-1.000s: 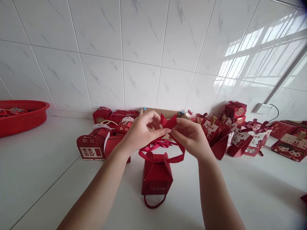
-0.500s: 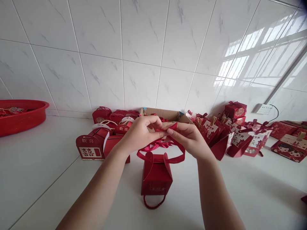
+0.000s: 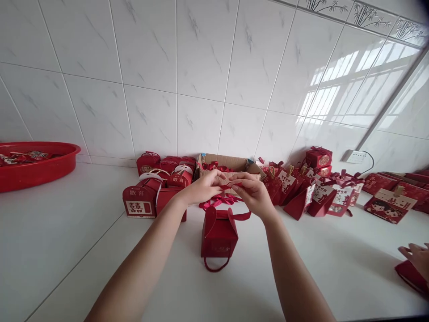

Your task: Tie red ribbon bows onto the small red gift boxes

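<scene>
A small red gift box [image 3: 219,237] with a rope handle [image 3: 216,269] stands on the white counter between my forearms. From its top runs a red ribbon [image 3: 241,216], and the upper part of that ribbon is pinched in both hands above the box. My left hand [image 3: 205,187] closes thumb and fingers on the ribbon from the left. My right hand [image 3: 253,192] grips it from the right, fingers bent. Behind the box, pink-red ribbon bows [image 3: 221,200] lie on the counter. The exact fold of the ribbon between the fingertips is partly hidden.
Several red gift boxes [image 3: 140,201] stand at back left, and more red boxes [image 3: 323,197] at right. An open cardboard box [image 3: 231,160] sits by the tiled wall. A red basin [image 3: 40,167] is far left. Another person's hand [image 3: 418,257] rests on a red item at the right edge.
The view has shifted slightly, so the box and both hands appear farther off. Both hands still hold the ribbon. Another person's hand has appeared at the right edge.
</scene>
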Motion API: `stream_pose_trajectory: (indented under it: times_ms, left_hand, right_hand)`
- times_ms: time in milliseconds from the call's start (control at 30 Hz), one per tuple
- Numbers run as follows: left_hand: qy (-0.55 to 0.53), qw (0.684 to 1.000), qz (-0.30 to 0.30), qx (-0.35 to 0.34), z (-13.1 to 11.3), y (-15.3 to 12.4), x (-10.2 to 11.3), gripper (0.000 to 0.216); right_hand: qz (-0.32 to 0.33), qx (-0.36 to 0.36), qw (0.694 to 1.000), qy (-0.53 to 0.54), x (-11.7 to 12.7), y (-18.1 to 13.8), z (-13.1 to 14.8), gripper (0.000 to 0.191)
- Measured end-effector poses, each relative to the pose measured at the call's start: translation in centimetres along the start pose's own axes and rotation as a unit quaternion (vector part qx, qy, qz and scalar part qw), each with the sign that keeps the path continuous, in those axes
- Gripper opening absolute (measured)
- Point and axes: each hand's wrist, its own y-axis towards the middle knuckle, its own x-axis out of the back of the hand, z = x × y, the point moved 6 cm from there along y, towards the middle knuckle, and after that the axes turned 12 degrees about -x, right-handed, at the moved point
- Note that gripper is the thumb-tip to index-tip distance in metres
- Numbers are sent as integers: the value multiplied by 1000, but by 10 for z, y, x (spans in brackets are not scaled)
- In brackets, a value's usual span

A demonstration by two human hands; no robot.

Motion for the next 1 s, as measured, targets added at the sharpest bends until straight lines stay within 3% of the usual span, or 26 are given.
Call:
stream_pose_trajectory:
  times_ms: [133,300,500,800,867,933,1000]
  left_hand:
    - [-19,994,-75,78,9,-11,5,27]
    - [-82,986,-119,86,8,-19,1,26]
    - [-164,969,-183,38,14,-16,-2,26]
    - [-152,964,-215,-23,21,-20,-2,27]
    - [-79,972,-215,-57,14,-25,1,31]
    - [78,971,-185,-126,1,-31,4,39]
    - [253,933,-129,-221,-10,-38,1,47]
  right_hand:
    - [31,65,991,-111,-7,-16,5,21]
    - [70,114,965,-227,-18,-28,12,29]
    - [43,134,947,-287,-22,-29,8,30]
    - [-12,135,957,-256,-23,-33,-6,28]
    - [-28,113,964,-240,-22,-32,-6,25]
    - [-63,63,975,-203,-17,-32,-9,21]
    - [-101,-17,988,-119,-11,-33,-16,18]
